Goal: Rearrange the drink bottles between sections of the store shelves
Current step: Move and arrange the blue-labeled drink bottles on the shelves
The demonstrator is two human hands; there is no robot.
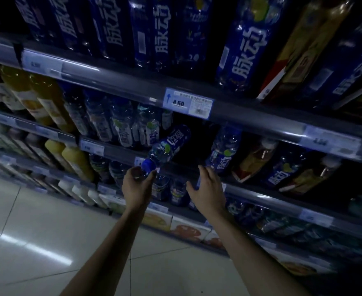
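Drink bottle [169,146] pinched at the neck, just under the blue cap [149,165], by the fingertips of the left grip [138,184]; tilted, cap toward the camera, base aimed into the dark gap on the middle shelf [272,199]. Right grip [208,189] released, fingers spread, holding nothing, near the shelf's front edge and apart from the bottle. Likely trouble: so slight a hold so far from the heavy end, hence a swing or a slip out of the fingers. Further in, a base knocking the standing bottles [122,127] left of the gap or the lone bottle [225,150] right of it, or catching the rail [250,118] above, beside the price tag [188,103]. To look at: clear plastic, blue wrap with white characters and a round yellow-green mark, seemingly the same make as its neighbours.
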